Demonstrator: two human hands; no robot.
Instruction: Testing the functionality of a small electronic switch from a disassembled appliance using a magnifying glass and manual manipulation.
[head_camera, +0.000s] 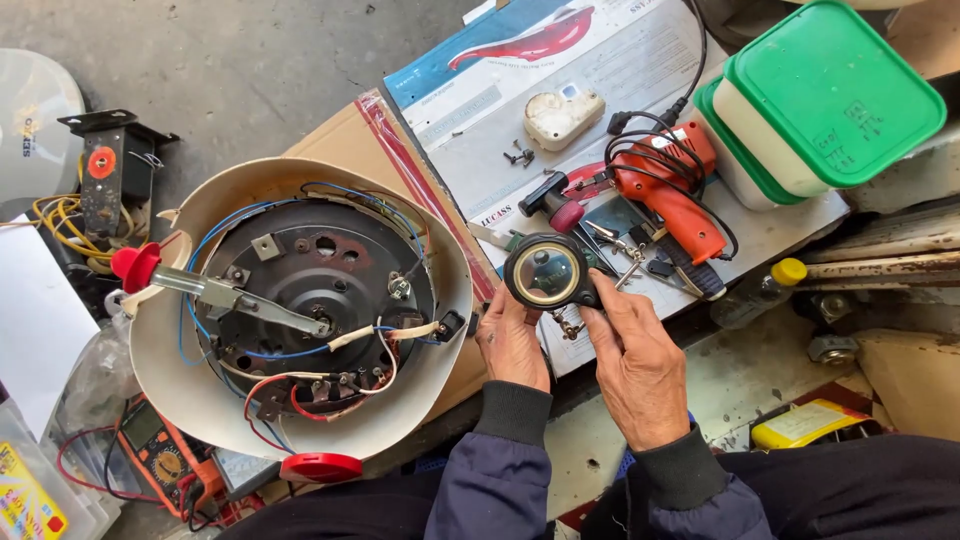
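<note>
Both hands hold a small round black part with a brass-coloured middle (545, 272) above a printed sheet. My left hand (512, 342) grips its lower left edge. My right hand (635, 365) holds its right side with thumb and fingers. To the left lies an upturned cream appliance housing (195, 395), its dark metal base plate (320, 285) open to view with blue, red and white wires. Just beyond the held part lie a red-capped tool (552, 203) and an orange glue gun (672, 195) with a black cord.
Stacked green-lidded white boxes (825, 95) stand at the top right. A small white plastic part (562, 115) and screws (518, 156) lie on the sheet. An orange multimeter (160, 462) sits bottom left, a metal bracket (108, 170) with yellow wires at far left, a yellow-capped bottle (770, 285) at right.
</note>
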